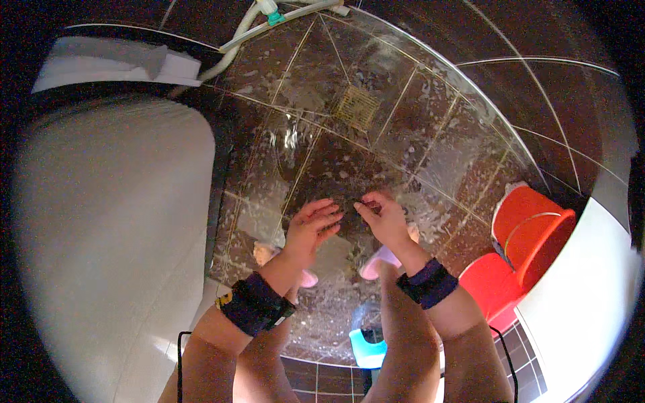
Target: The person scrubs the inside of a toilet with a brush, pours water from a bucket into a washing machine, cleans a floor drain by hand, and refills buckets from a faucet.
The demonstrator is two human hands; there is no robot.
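Observation:
My left hand (pixel 313 229) hovers over the wet tiled floor (pixel 332 166), its fingers apart and nothing seen in it. Close by on the right, my right hand (pixel 385 216) has its thumb and fingers bent towards each other; whether something small lies between them cannot be told. The hands do not touch. Black bands wrap both wrists. Beneath the hands, my feet stand in pink slippers (pixel 378 262). Suds or dirty water streak the dark tiles, and a square floor drain grate (pixel 357 107) lies beyond the hands.
A large pale smooth panel (pixel 116 216) rises at the left. Red plastic buckets (pixel 529 226) stand at the right. A blue plastic object (pixel 368 350) is near my legs. At the far wall lie a corrugated hose (pixel 242 35) and a long bar (pixel 282 25).

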